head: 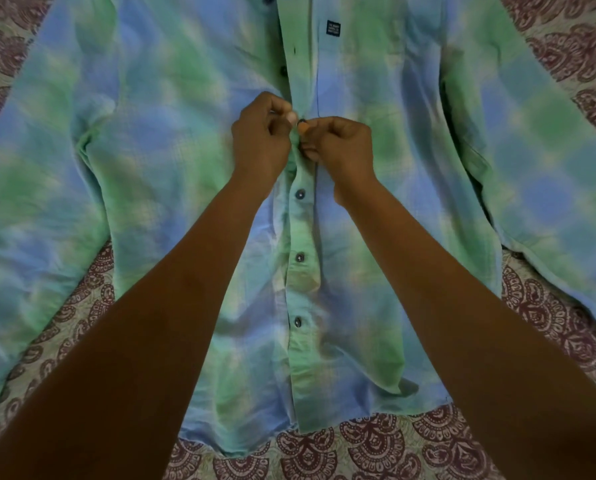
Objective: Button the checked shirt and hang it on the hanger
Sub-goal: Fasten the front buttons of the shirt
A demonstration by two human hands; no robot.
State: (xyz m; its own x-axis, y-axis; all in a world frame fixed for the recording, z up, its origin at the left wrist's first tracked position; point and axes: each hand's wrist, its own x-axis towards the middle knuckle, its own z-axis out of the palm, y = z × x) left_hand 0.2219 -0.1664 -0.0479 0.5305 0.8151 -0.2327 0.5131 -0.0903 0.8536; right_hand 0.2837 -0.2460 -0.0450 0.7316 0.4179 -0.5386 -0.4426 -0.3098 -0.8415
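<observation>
A green and blue checked shirt (393,174) lies flat, front up, with its sleeves spread to both sides. My left hand (260,140) pinches the placket edge at mid-chest. My right hand (341,147) pinches the other edge beside it, and a dark button (302,123) shows between the fingertips of both hands. Three buttons below the hands, the nearest one (300,194) just under them, sit closed in the placket. Above the hands two more dark buttons, one of them (284,71) close by, lie on the open left edge. No hanger is in view.
The shirt rests on a pale bedsheet (376,445) printed with maroon paisley shapes, visible at the bottom and in the corners. A small dark label (333,28) is sewn on the chest pocket.
</observation>
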